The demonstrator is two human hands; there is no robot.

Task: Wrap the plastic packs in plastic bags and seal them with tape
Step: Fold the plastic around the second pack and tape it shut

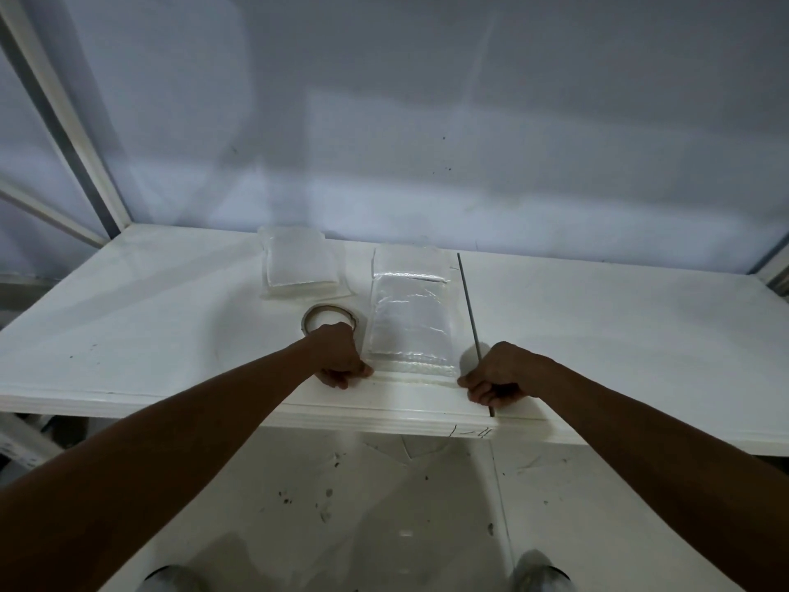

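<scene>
A clear plastic bag (412,318) with a plastic pack inside lies flat on the white table (597,335), its near end towards me. My left hand (339,356) pinches the bag's near left corner. My right hand (497,376) pinches the near right corner, fingers curled. A roll of clear tape (329,319) rests on the table just beyond my left hand, partly hidden by it. A second pack in plastic (301,267) sits farther back on the left.
A thin dark seam (469,309) runs front to back in the tabletop, just right of the bag. A grey wall stands behind the table. A white frame post (72,134) rises at the far left. Below the table edge are a stained floor and my shoes.
</scene>
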